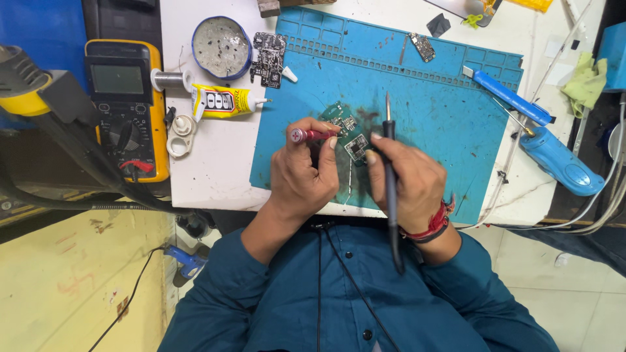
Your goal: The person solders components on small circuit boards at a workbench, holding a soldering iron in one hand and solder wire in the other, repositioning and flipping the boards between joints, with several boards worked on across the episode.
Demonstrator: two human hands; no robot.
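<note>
The left hand pinches a red-handled tool and the right hand is closed round a black soldering iron, tip up, both just above two small green circuit boards lying on the blue silicone mat. The iron's tip could touch a finger or scorch the mat if the wrist tilts, and the loose boards could slide under pressure. The mat lies on a white bench with a yellow multimeter, glue tube, solder spool and blue utility knife; a pale tiled floor shows beneath.

Circuit boards: four. Multimeter: one. Glue tube: one.
</note>
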